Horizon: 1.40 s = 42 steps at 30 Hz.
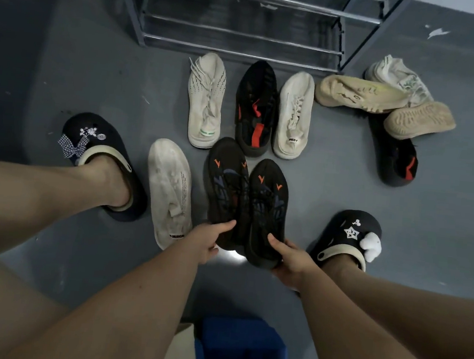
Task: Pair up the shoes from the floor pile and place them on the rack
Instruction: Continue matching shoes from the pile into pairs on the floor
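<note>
Hands on dark pair | left hand point(205, 241) pinches heel of left black sneaker point(226, 190) | right hand point(289, 256) grips heel of right black sneaker point(267, 208) | sneakers side by side, touching, mid-floor point(95, 79) before rack point(244, 35)

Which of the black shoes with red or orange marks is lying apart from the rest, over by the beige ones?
The black shoe with the red zigzag at far right, partly under an upturned beige shoe. The others are a held pair and one between two white shoes.

Rack point(244, 35) glossy metal; white sneaker point(206, 98) knit cloth; floor point(330, 188) matt.
</note>
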{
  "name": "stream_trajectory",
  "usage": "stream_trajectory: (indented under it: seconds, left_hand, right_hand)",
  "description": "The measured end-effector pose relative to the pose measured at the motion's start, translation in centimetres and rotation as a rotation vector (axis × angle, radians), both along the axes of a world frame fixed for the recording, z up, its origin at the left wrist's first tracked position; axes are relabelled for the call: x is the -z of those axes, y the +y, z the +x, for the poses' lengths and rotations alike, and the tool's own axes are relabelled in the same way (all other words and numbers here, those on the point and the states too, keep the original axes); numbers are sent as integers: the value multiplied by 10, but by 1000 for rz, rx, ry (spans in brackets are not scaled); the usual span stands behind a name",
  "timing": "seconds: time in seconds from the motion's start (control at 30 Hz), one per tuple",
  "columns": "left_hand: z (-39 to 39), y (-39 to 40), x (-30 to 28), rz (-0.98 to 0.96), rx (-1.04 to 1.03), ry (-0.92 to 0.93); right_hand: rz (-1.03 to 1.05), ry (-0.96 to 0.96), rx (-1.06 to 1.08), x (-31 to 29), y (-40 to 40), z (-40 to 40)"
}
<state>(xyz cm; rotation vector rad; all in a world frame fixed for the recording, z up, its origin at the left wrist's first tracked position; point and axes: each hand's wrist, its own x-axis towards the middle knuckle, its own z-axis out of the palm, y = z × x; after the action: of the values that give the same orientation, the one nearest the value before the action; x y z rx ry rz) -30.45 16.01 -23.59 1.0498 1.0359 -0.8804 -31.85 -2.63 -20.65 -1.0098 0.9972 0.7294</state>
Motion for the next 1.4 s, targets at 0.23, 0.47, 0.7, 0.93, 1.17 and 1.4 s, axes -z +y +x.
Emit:
stream_trajectory:
  seconds: [0.23,0.47,0.7,0.93,1.17,1.4]
  left_hand:
    - [13,12,-32,-249,-78,-126]
    - [19,13,-68,-296,-68,-157]
    - [35,29,-129,-344,-19,-244]
    - [78,54,-205,-315,14,-418]
    - [124,57,-282,-360,12,-572]
    - [173,64,-334,-314,102,-697]
  right_hand:
    - [64,11,49,-31,0,11]
    - [57,-32,77,-73,3,23]
    - [23,-145,-28,-131,1,46]
    - [-75,-343,-175,-212,-7,94]
    - [-125,-521,-219,-282,-18,133]
    - [-37,-593,-109,-288,-24,171]
